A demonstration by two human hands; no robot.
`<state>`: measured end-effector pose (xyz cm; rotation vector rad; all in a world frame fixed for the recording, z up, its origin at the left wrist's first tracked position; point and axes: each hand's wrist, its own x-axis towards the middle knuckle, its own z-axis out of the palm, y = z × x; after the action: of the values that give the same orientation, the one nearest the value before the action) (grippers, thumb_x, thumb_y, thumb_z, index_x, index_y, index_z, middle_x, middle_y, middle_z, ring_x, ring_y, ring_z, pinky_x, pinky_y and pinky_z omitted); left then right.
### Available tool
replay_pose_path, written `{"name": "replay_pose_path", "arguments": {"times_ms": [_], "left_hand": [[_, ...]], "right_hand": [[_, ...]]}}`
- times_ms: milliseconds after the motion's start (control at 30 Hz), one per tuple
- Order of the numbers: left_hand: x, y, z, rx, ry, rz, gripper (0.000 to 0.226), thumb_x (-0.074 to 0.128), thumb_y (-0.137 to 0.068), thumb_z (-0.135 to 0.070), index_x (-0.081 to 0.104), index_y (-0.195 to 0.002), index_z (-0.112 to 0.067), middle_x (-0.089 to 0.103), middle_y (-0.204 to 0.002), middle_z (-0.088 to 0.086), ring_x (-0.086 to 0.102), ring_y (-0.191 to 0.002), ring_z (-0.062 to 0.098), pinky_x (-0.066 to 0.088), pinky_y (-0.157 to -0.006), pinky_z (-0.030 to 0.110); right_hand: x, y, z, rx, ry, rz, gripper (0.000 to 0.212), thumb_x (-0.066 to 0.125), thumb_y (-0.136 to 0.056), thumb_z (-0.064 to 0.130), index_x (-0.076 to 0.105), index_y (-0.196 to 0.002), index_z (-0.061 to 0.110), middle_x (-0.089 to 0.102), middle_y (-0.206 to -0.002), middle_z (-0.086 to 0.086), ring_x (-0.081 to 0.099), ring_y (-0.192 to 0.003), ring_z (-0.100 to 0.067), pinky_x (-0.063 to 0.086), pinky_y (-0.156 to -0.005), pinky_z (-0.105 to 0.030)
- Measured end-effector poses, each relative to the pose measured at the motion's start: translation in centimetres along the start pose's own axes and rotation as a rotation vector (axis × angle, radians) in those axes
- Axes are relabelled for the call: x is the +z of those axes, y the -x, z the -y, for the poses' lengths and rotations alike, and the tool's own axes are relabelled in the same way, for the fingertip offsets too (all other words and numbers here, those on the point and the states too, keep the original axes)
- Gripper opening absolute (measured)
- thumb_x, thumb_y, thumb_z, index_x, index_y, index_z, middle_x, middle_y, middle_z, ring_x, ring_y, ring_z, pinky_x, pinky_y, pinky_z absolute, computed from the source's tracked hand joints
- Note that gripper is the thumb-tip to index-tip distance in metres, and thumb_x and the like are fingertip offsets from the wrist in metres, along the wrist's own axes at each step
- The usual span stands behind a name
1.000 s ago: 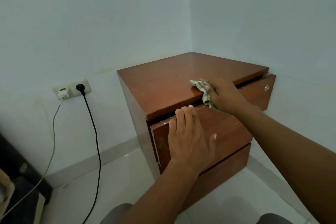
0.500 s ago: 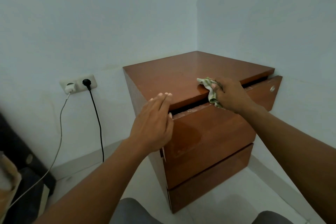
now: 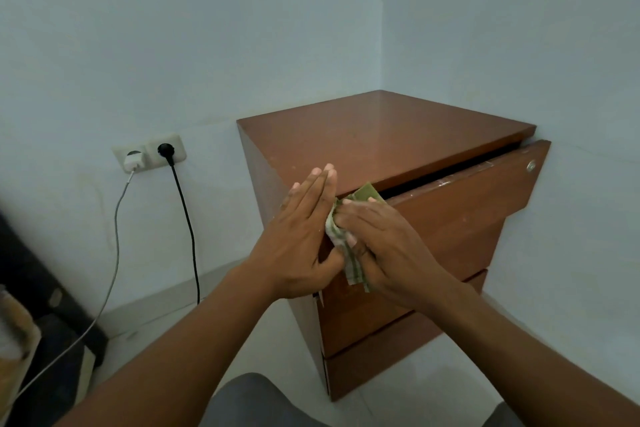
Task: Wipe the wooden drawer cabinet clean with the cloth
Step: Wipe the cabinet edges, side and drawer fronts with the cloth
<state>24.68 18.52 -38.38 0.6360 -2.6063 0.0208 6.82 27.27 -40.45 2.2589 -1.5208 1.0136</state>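
Note:
A reddish-brown wooden drawer cabinet [image 3: 388,139] stands in the corner of the room. Its top drawer [image 3: 464,204] is pulled out a little. My right hand [image 3: 388,243] grips a green checked cloth [image 3: 341,236] against the front left corner of the cabinet, just under the top's edge. My left hand [image 3: 304,236] lies flat against the same corner, fingers together and pointing up, its thumb touching the cloth. Most of the cloth is hidden between my two hands.
A double wall socket [image 3: 149,152] to the left holds a white charger with a grey cable [image 3: 114,236] and a black plug with a black cable [image 3: 188,229]. Dark furniture [image 3: 41,288] stands at the far left. The floor is pale tile. My knees show at the bottom.
My right hand has slid the cloth leftward along the cabinet's front edge to the left corner. My left hand has shifted right to meet it at that corner.

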Motion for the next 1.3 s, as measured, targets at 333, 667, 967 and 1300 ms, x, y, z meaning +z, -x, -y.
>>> {"name": "replay_pose_path", "arguments": {"times_ms": [333, 667, 967, 1300], "left_hand": [[-0.6, -1.8, -1.4, -0.01, -0.331, 0.139, 0.11, 0.027, -0.087, -0.083, -0.02, -0.157, -0.014, -0.023, -0.167, 0.006, -0.027, -0.151, 0.018, -0.007, -0.126, 0.042], [1.5, -11.0, -4.2, 0.318, -0.492, 0.423, 0.107, 0.028, -0.088, -0.083, -0.02, -0.157, -0.017, -0.024, -0.166, 0.004, -0.025, -0.151, 0.018, -0.006, -0.126, 0.041], [2.4, -17.5, -4.8, 0.431, -0.494, 0.541, 0.111, 0.02, -0.08, -0.093, -0.025, -0.155, -0.023, -0.035, -0.161, -0.005, -0.034, -0.147, 0.012, -0.005, -0.126, 0.042], [2.5, -17.5, -4.9, 0.412, -0.456, 0.553, 0.108, 0.019, -0.081, -0.093, -0.028, -0.154, -0.027, -0.041, -0.157, -0.011, -0.041, -0.142, 0.007, -0.011, -0.124, 0.038]], "right_hand": [[-1.1, 1.9, -7.8, 0.158, 0.116, -0.225, 0.034, 0.043, -0.1, 0.024, 0.065, -0.122, 0.011, 0.066, -0.123, -0.007, 0.058, -0.118, -0.023, 0.045, -0.101, -0.05], [-3.5, 3.9, -17.0, 0.424, 0.21, -0.427, 0.036, 0.048, -0.093, 0.006, 0.063, -0.126, 0.006, 0.065, -0.129, -0.015, 0.057, -0.125, -0.032, 0.047, -0.106, -0.054], [-6.5, 4.1, -24.8, 0.728, 0.266, -0.585, 0.038, 0.053, -0.087, -0.004, 0.068, -0.12, 0.007, 0.066, -0.126, -0.015, 0.056, -0.121, -0.033, 0.039, -0.103, -0.032], [-7.5, 2.3, -19.4, 0.602, 0.11, -0.953, 0.026, 0.047, -0.099, 0.003, 0.067, -0.113, 0.014, 0.066, -0.119, 0.006, 0.06, -0.108, -0.011, 0.048, -0.097, -0.022]]}}
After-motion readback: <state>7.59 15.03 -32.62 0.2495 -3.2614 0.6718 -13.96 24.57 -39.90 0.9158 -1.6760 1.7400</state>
